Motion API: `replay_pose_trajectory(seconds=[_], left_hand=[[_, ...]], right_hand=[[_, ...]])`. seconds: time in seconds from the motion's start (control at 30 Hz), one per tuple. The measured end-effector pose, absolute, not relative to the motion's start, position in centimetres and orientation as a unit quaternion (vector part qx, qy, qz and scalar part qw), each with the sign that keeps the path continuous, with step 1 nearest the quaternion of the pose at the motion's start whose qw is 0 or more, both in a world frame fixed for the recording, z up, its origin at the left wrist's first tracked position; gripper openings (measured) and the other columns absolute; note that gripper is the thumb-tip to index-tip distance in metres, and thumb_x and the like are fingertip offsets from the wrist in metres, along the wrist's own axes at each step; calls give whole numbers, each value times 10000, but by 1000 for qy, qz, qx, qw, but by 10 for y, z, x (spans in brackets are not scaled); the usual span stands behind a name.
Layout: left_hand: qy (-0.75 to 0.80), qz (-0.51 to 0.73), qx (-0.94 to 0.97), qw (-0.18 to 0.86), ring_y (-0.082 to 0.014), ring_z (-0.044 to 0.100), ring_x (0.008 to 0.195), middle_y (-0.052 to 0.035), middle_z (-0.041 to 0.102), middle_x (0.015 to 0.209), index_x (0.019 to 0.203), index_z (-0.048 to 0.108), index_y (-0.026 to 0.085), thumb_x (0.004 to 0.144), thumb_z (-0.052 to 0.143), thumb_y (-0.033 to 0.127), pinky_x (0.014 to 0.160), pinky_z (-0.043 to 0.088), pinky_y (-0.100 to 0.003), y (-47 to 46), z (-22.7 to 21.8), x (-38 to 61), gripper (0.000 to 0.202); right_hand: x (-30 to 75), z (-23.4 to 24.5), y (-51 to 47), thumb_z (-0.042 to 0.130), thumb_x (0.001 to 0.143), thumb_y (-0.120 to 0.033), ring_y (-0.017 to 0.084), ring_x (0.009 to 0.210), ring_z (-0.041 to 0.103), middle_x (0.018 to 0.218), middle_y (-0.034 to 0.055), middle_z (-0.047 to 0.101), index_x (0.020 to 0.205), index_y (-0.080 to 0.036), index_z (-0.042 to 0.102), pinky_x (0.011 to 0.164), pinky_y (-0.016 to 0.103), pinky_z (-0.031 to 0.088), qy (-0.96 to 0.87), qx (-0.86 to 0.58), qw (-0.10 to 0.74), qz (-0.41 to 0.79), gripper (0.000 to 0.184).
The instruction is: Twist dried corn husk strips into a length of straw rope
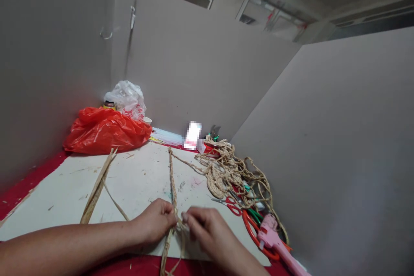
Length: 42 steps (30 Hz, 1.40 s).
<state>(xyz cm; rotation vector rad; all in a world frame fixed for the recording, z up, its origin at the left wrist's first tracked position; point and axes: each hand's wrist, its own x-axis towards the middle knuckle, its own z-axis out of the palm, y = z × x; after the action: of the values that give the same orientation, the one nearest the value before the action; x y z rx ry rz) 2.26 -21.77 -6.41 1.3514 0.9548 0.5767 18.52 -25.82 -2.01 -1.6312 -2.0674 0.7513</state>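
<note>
A braided straw cord (172, 177) runs down the white sheet in front of me, from a knot at its far end toward the near edge. My left hand (157, 223) has its thumb and fingers pinched on this cord. Just to the right, my right hand (206, 225) is closed with bent fingers at a thin loose strand beside the cord. The fingertips of both hands nearly meet, and the exact grip between them is partly hidden. Below them, the straw strands (165, 253) hang over the near edge of the sheet. Dry straw leaves (97, 189) lie beyond my left forearm.
A heap of straw rope (223, 172) lies on the right, beside red-handled scissors (233, 207) and a pink glue gun (271, 233). At the back left sits a red plastic bag (106, 131). A bright phone screen (192, 134) stands by the grey partition (194, 64).
</note>
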Motion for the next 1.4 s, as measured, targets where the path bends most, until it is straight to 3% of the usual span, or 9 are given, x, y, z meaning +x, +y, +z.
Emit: replay_pose_trajectory(seconds=[0.13, 0.27, 0.43, 0.6, 0.8, 1.0, 1.23, 1.4], left_hand=[[445, 245, 578, 638, -96, 322, 558, 55, 366, 528, 580, 447, 169, 631, 491, 289, 544, 242, -232, -219, -67, 26, 137], [470, 271, 571, 616, -118, 388, 617, 39, 420, 574, 622, 469, 169, 627, 489, 281, 590, 293, -237, -214, -71, 27, 113], [428, 227, 656, 579, -108, 321, 575, 43, 321, 547, 573, 385, 189, 690, 476, 342, 542, 246, -241, -195, -70, 20, 213], [419, 197, 700, 543, -121, 349, 581, 30, 347, 552, 591, 375, 199, 741, 468, 446, 530, 256, -243, -182, -74, 16, 303], [420, 271, 609, 616, -88, 320, 493, 60, 312, 531, 624, 361, 206, 727, 488, 582, 474, 267, -223, -179, -92, 21, 410], [443, 352, 498, 657, -68, 442, 439, 14, 528, 570, 688, 421, 177, 755, 497, 564, 452, 322, -197, -176, -84, 24, 400], [461, 460, 408, 640, -98, 528, 454, -26, 586, 612, 809, 528, 129, 722, 493, 580, 462, 392, -212, -152, -58, 8, 461], [415, 559, 392, 601, -126, 564, 600, -42, 597, 709, 762, 527, 137, 704, 554, 517, 518, 463, -244, -153, -48, 8, 385]], right_hand=[[210, -28, -180, 443, 861, -344, 154, 566, 548, 594, 42, 625, 634, -159, 603, 551, 239, 366, -696, -640, 268, 185, 334], [201, -36, -101, 468, 841, -296, 180, 793, 617, 850, 88, 700, 826, -135, 677, 712, 252, 413, -684, -674, 250, 122, 264], [172, -45, -39, 505, 824, -411, 250, 827, 635, 851, 152, 696, 823, -119, 680, 690, 305, 422, -660, -718, 195, 102, 340], [165, -50, -10, 556, 775, -234, 296, 908, 635, 981, 205, 678, 893, -104, 659, 712, 338, 425, -628, -753, 176, 94, 204], [176, -50, 0, 498, 808, -219, 245, 875, 622, 928, 143, 683, 911, -144, 609, 712, 311, 414, -602, -747, 267, 92, 170], [180, -35, -12, 445, 806, -255, 175, 796, 594, 880, 71, 642, 872, -163, 525, 673, 251, 428, -599, -665, 426, 129, 139], [182, -32, -88, 547, 780, -390, 131, 574, 571, 803, 6, 594, 826, -214, 397, 481, 217, 416, -580, -521, 569, 260, 235], [171, -52, -144, 631, 765, -312, 163, 690, 605, 835, 36, 623, 847, -200, 482, 591, 249, 473, -636, -463, 527, 320, 204]])
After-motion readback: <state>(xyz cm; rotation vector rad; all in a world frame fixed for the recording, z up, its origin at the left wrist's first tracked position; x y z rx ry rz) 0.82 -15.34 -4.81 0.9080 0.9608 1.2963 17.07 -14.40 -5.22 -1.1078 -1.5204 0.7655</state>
